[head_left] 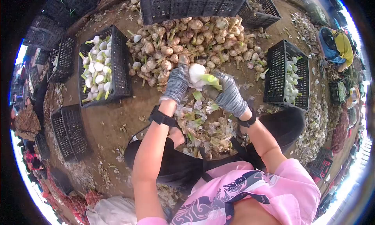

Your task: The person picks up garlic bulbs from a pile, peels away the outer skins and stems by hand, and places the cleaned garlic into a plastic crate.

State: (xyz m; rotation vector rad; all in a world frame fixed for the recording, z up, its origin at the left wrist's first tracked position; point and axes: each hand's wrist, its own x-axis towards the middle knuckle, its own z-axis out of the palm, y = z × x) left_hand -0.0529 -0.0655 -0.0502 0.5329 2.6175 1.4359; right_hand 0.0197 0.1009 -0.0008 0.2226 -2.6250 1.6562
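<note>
A white garlic bulb (196, 72) with a short green stem is held between my two gloved hands, above my lap. My left hand (178, 81) grips the bulb's left side. My right hand (228, 94) is closed at the stem end, its fingertips partly hidden. Just beyond them lies a large heap of unpeeled, soil-stained garlic (187, 37). Below my hands, loose peeled skins and leaves (211, 131) are piled on the ground between my legs.
A black crate (121, 65) of cleaned garlic stands left, and another crate (273, 74) right. A large black crate (191, 6) sits behind the heap. At lower left is another black crate (70, 133). A person in yellow (343, 45) bends at far right.
</note>
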